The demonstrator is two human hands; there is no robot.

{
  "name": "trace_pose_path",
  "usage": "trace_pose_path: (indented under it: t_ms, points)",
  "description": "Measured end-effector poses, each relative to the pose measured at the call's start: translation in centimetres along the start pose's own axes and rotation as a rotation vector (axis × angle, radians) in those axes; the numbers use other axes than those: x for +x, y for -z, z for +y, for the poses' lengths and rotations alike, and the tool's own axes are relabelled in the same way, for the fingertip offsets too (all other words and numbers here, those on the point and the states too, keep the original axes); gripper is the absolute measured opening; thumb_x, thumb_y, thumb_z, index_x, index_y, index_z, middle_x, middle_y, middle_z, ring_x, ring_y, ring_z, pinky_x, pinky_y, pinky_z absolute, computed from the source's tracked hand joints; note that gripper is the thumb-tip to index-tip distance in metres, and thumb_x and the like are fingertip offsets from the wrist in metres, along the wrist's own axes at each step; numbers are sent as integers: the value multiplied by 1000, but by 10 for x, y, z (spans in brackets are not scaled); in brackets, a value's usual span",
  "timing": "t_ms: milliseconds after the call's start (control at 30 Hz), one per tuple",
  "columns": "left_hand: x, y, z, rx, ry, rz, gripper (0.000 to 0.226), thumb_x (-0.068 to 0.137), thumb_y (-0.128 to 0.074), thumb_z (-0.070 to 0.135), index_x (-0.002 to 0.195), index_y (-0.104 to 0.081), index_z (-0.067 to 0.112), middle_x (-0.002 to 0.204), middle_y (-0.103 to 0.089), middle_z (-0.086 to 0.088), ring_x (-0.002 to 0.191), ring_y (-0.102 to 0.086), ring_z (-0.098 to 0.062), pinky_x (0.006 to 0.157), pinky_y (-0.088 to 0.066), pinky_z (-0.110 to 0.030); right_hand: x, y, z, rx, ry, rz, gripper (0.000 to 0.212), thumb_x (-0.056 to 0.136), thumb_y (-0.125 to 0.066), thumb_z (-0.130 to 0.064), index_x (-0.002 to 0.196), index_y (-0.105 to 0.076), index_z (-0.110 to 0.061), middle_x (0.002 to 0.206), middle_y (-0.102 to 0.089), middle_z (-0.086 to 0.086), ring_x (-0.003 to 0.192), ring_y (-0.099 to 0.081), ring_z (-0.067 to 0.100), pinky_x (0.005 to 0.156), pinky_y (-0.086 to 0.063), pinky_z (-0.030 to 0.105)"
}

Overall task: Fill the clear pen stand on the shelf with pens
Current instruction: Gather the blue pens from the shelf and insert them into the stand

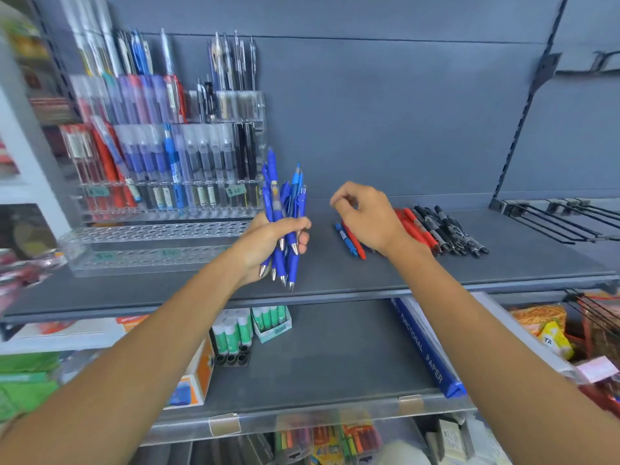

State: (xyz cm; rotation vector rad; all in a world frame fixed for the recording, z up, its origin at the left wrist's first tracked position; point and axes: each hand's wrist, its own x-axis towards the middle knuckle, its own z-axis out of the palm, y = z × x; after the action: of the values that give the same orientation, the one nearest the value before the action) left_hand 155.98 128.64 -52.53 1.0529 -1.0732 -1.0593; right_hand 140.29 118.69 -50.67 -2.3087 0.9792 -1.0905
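Clamping blue pens [285, 203], left hand [265, 243] near shelf [369, 276] edge; right hand [365, 213] grip curled, empty.

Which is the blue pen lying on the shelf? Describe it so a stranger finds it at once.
On the grey shelf, look right of the clear pen stand to the loose pens lying flat. The blue pen is leftmost, beside the right hand; its neighbours are red pens, then black pens.
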Motion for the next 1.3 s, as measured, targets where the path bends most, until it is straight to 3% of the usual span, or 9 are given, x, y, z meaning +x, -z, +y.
trace_pose_path:
  t_ms: [133, 267, 400, 500, 633, 767, 933, 1067, 1300]
  points:
    - [-27, 16, 5, -37, -55, -7, 12, 83, -65, 6, 89, -55, 4, 74, -53, -10, 59, -52, -18, 57, -49, -26, -9, -13, -25, 212, 11, -69, 21, 96, -54, -25, 84, -66, -13, 84, -72, 1, 86, -66, 24, 88, -52, 40]
    - [-58, 39, 7, 97, -78, -40, 12, 82, -63, 15, 90, -59, 7, 69, -58, -10, 63, -55, -21, 64, -50, -29, -26, -38, -62, 433, 37, -299, 21, 98, -57, -28, 80, -59, -16, 76, -69, -3, 73, -66, 13, 74, -55, 32]
    - [-91, 64, 11, 125, -83, 66, 9, 81, -62, 13, 87, -61, 6, 69, -61, -9, 64, -59, -22, 65, -50, -30, -43, -67, -93, 525, 107, -377, 24, 95, -62, -29, 86, -59, -8, 68, -69, 3, 69, -62, 13, 65, -53, 26]
    - [-114, 79, 19, 219, -107, 146, 6, 89, -60, 5, 86, -63, 9, 69, -62, -8, 65, -60, -20, 66, -52, -30, -48, -85, -110, 510, 160, -424, 26, 92, -66, -32, 87, -62, -6, 68, -71, 0, 72, -64, 9, 72, -54, 28]
    - [-137, 86, 30, 310, -144, 219, 14, 93, -53, 0, 84, -61, 7, 69, -59, -11, 63, -58, -18, 63, -52, -26, -49, -107, -128, 522, 196, -420, 29, 86, -72, -37, 81, -63, -10, 72, -73, 7, 78, -70, 19, 85, -51, 41]
    - [-153, 91, 37, 351, -176, 251, 13, 93, -53, -2, 86, -61, 6, 67, -60, -10, 60, -59, -16, 60, -51, -23, -53, -115, -143, 511, 232, -381, 30, 83, -75, -38, 78, -66, -10, 73, -72, 0, 73, -66, 7, 78, -48, 33]
    - [-170, 103, 40, 285, -172, 277, 10, 92, -55, -2, 92, -61, 5, 70, -60, -7, 63, -59, -18, 64, -53, -28, -60, -118, -157, 554, 220, -397, 24, 89, -69, -35, 83, -66, -12, 83, -69, -1, 75, -68, 18, 70, -57, 38]
    - [-181, 117, 43, 297, -156, 290, 8, 92, -55, -1, 93, -61, 4, 71, -61, -7, 66, -60, -18, 65, -52, -26, -64, -125, -166, 557, 234, -413, 19, 93, -64, -28, 91, -65, -9, 90, -70, -1, 75, -69, 17, 70, -58, 37]
    - [-188, 139, 45, 320, -195, 339, 11, 93, -55, 2, 86, -61, 8, 65, -59, -8, 61, -55, -20, 63, -50, -27, -59, -149, -188, 571, 283, -444, 19, 88, -70, -32, 80, -65, -16, 84, -68, -2, 76, -65, 11, 69, -57, 34]
